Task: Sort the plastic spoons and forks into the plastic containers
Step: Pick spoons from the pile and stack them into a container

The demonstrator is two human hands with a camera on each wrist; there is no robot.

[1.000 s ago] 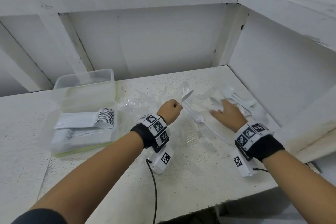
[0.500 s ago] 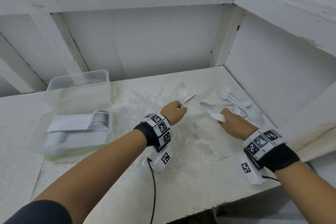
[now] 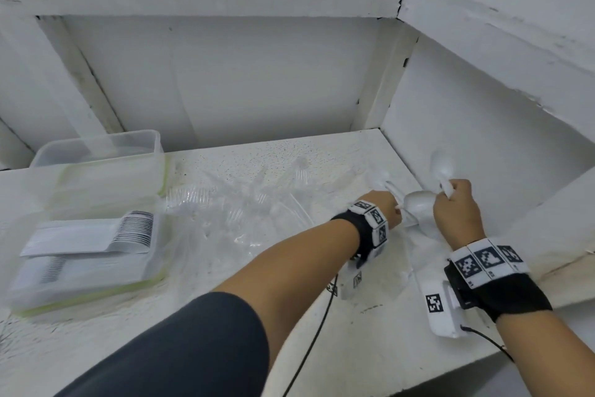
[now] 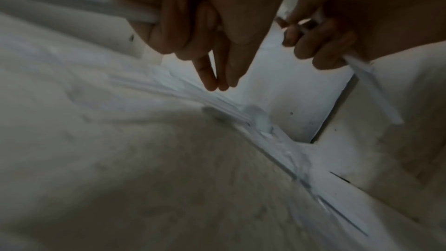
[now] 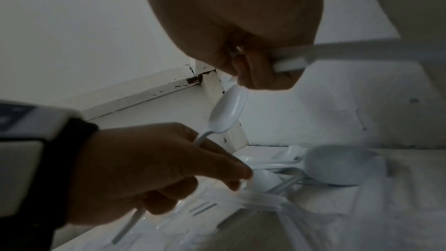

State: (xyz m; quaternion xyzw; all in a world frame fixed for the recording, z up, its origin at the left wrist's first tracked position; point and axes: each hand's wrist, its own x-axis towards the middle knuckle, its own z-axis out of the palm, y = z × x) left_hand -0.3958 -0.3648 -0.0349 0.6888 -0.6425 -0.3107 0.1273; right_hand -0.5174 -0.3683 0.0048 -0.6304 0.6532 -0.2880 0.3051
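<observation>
**Both hands holding white spoons at the right of the shelf; sorted stock sitting at the left**

At the left of the head view, a clear container with a green rim [image 3: 96, 268] is sitting on the white shelf [image 3: 193, 325], holding nested rows of white spoons [image 3: 90, 237]. A second clear container [image 3: 106, 158] is standing just behind it, toward the upper left; its contents cannot be told.

In the centre of the frame, a loose scatter of clear forks [image 3: 244, 203] is lying on the shelf between the containers and the hands. Being transparent, their count cannot be told.

Right of centre, the left forearm is crossing the frame diagonally over the shelf, its wrist carrying a black band with printed markers. The left hand [image 3: 384, 208] is curling round a white spoon handle [image 4: 84, 5] while its two longest fingers [image 4: 226, 60] are pointing down, extended and pressed together, just above loose white cutlery [image 4: 241, 115] lying against the side wall. Whether they are touching it cannot be told; the picture is blurred.

At the far right, the right hand [image 3: 457, 213] is closing its fingers round a white spoon [image 3: 442, 168], the bowl projecting upward against the white side wall [image 3: 483, 139]. A further spoon bowl [image 3: 418, 200] is showing between the two hands. The right wrist is wearing a marker band and a white camera unit [image 3: 441, 306] with a trailing cable.
</observation>
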